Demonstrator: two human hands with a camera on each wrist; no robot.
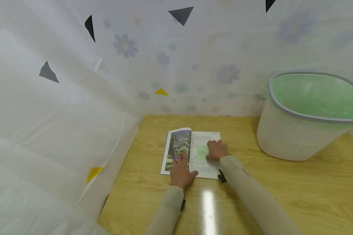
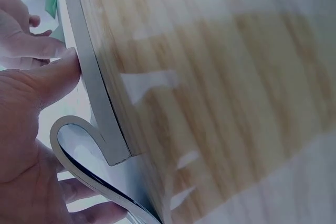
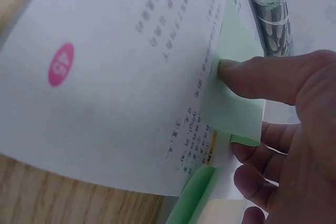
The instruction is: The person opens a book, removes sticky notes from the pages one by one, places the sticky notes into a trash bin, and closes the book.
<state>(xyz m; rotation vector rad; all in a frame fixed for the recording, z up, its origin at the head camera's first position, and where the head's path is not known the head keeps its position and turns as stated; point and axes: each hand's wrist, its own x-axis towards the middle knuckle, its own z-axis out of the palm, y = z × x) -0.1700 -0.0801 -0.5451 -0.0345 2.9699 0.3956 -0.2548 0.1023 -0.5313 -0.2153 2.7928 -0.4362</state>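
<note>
An open book [image 1: 205,171] lies on the wooden table, a photo on its left page and print on its right. My left hand [image 1: 180,171] rests on the left page, fingers spread, thumb toward the lower middle. In the left wrist view, that thumb [image 2: 60,74] touches the book's lower edge beside a curved page. A green sticky note [image 1: 202,152] lies on the right page. My right hand [image 1: 217,150] is at its right side; in the right wrist view, the thumb [image 3: 257,77] presses the note, whose corner curls up near the bent fingers. Another green piece [image 3: 191,195] sticks up by the page edge.
A tall white bin [image 1: 291,140] with a grey rim and green inside stands at the right of the table [image 1: 238,127]. White plastic sheeting [image 1: 85,107] with flower prints and taped triangles hangs behind and to the left.
</note>
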